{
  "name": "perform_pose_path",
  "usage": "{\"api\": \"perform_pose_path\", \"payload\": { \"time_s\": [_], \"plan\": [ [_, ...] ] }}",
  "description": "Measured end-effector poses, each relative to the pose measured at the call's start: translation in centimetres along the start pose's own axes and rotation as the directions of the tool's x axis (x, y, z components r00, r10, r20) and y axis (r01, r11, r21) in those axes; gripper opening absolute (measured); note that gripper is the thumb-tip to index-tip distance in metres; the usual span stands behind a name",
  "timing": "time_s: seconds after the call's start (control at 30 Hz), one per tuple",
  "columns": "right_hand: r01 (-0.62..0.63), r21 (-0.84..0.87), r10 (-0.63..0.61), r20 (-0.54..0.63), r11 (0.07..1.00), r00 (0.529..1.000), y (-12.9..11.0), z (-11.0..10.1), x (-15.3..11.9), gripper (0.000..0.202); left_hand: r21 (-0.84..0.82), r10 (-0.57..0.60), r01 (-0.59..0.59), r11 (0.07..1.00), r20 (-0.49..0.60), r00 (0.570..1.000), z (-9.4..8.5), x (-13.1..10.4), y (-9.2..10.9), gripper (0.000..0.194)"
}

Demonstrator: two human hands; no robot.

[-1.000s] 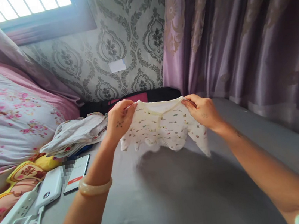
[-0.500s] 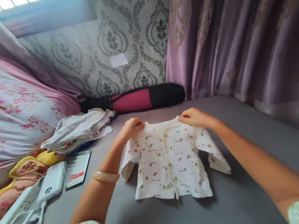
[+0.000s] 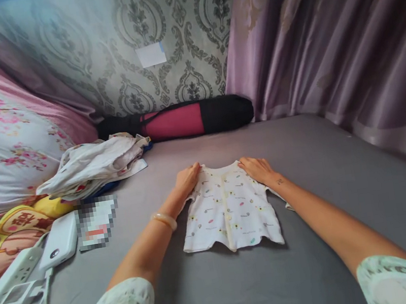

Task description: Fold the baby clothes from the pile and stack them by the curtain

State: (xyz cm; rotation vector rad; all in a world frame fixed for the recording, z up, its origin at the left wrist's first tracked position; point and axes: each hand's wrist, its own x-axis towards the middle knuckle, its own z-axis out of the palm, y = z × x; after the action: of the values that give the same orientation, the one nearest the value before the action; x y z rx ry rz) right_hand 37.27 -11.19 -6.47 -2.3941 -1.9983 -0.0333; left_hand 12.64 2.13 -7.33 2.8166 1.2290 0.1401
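Note:
A small white shirt [image 3: 231, 209] with tiny coloured prints lies front up on the grey bed sheet [image 3: 323, 277], its collar away from me and its hem towards me. My left hand [image 3: 189, 179] is closed on its left shoulder, beside the collar. At the right shoulder my right hand [image 3: 256, 168] grips the cloth in the same way. Both sleeves are mostly hidden under my hands and forearms; a bit of the right cuff shows beyond my right forearm.
Left of the shirt lie a pile of clothes [image 3: 97, 163], a pixelated flat item [image 3: 96, 223], a white power bank [image 3: 59, 239], a power strip [image 3: 12, 285] with cables and a yellow cushion [image 3: 25, 221]. A black and red roll [image 3: 175, 122] lies along the wall.
The shirt's front now lies flatter and its sleeves no longer spread out to the sides. My hands have come slightly closer together, still on the shoulders. The view has tilted down.

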Motion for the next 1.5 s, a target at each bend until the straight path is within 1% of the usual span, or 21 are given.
{"api": "perform_pose_path", "payload": {
  "time_s": [0.17, 0.37, 0.53, 0.7, 0.8, 0.87, 0.97, 1.03, 1.1, 1.13, 1.27, 1.33, 1.43, 1.5],
  "plan": [
    [0.018, -0.038, -0.018, 0.006, 0.999, 1.000, 0.7, 0.6, 1.7, 0.033, 0.055, 0.049, -0.051, 0.997, 0.034, 0.998, -0.2, 1.8, -0.8, 0.038],
    [0.040, -0.056, -0.036, 0.060, 0.998, 0.998, 1.7, 0.4, 4.1, 0.035, 0.110, 0.124, -0.127, 0.986, 0.035, 0.992, 0.3, 4.6, -1.6, 0.039],
    [0.064, -0.069, -0.059, 0.082, 0.996, 0.995, 2.5, 0.3, 6.3, 0.037, 0.122, 0.124, -0.130, 0.984, 0.057, 0.991, 0.1, 6.8, -2.1, 0.039],
    [0.059, -0.058, -0.056, 0.067, 0.997, 0.996, 2.9, 0.7, 7.5, 0.036, 0.071, 0.095, -0.095, 0.993, 0.008, 0.995, 0.4, 7.7, -2.5, 0.041],
    [0.061, -0.003, -0.060, 0.055, 0.998, 0.997, 2.9, 0.9, 7.8, 0.033, -0.003, 0.081, -0.081, 0.997, 0.002, 0.997, 0.6, 8.0, -2.6, 0.037],
    [0.036, 0.053, -0.040, 0.068, 0.998, 0.997, 2.8, 0.8, 8.3, 0.031, -0.066, 0.053, -0.051, 0.996, 0.017, 0.998, 0.6, 8.4, -2.5, 0.035],
    [-0.028, 0.135, 0.013, 0.111, 0.990, 0.994, 2.3, 0.8, 9.3, 0.033, -0.140, -0.042, 0.053, 0.989, 0.078, 0.996, 0.3, 9.5, -1.8, 0.045],
    [-0.063, 0.173, 0.043, 0.119, 0.983, 0.992, 1.8, 1.0, 9.9, 0.034, -0.166, -0.094, 0.113, 0.980, 0.116, 0.989, 0.3, 10.1, -1.1, 0.046],
    [-0.084, 0.189, 0.068, 0.089, 0.978, 0.994, 1.3, 1.4, 10.1, 0.032, -0.176, -0.113, 0.133, 0.975, 0.115, 0.987, 0.6, 10.5, -0.6, 0.039],
    [-0.090, 0.190, 0.080, 0.059, 0.978, 0.995, 1.0, 1.6, 10.0, 0.031, -0.173, -0.107, 0.122, 0.977, 0.093, 0.990, 0.8, 10.5, -0.4, 0.035],
    [-0.085, 0.148, 0.096, -0.073, 0.985, 0.993, 0.4, 2.5, 9.1, 0.032, -0.118, -0.008, 0.003, 0.993, -0.043, 0.999, 2.0, 9.9, -0.3, 0.031],
    [-0.070, 0.122, 0.085, -0.125, 0.990, 0.989, 0.2, 3.0, 8.6, 0.033, -0.086, 0.030, -0.037, 0.996, -0.079, 0.996, 2.4, 9.5, -0.5, 0.031],
    [-0.062, 0.112, 0.080, -0.163, 0.992, 0.983, 0.0, 3.4, 8.3, 0.035, -0.043, 0.039, -0.043, 0.998, -0.081, 0.996, 2.6, 9.2, -0.6, 0.033],
    [-0.072, 0.142, 0.093, -0.147, 0.987, 0.985, 0.1, 3.3, 8.6, 0.035, -0.006, 0.028, -0.028, 1.000, -0.059, 0.998, 2.5, 9.3, -0.4, 0.034]
  ]
}}
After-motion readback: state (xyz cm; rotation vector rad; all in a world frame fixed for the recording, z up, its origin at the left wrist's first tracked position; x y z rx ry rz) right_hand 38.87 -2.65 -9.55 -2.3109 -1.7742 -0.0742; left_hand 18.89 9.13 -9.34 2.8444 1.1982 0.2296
